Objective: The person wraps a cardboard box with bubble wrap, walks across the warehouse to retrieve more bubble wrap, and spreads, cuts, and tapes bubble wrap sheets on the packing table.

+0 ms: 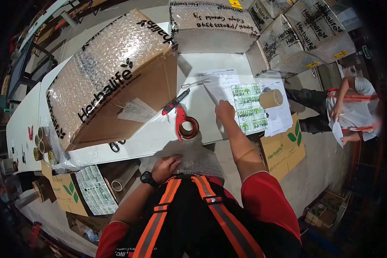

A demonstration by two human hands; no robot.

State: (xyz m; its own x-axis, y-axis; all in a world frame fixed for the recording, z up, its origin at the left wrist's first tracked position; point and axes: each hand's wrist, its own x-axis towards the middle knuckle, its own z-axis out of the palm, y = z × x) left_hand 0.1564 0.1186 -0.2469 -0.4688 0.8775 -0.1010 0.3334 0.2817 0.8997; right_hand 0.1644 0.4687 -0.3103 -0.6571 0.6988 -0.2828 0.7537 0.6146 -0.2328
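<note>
Watching from my remote screen through the head camera. Right arm reaches forward over the bench (210, 122), elbow nearly straight, forearm angled slightly left as it goes out. Right hand (225, 112) is knuckles-up, fingers curled narrow at the near edge of a paper sheet (222, 81); I cannot tell whether they pinch it. The sheet lies on the bench, ahead of the hand, its left edge running down toward the knuckles.

Left arm is bent and drawn in close to the body, wrist with a black watch (147, 178). Left hand (164, 168) lies back-up against clear bubble wrap (198, 163) at the bench's near edge, fingers loosely bent, close together, tips pointing right. Undersides hidden, so I cannot tell if they grip the wrap.

Between the hands, farther in: a red tape dispenser (179, 118) with brown tape, a utility knife (176, 102) just beyond it. Big wrapped box (112, 81) stands tilted in my view to the left (the fisheye bends everything). Just right of the right hand, green-printed packaging (247, 103) with a cardboard core (271, 99) at its right edge. A co-worker (352, 103) stands well apart, far right, holding paper.
</note>
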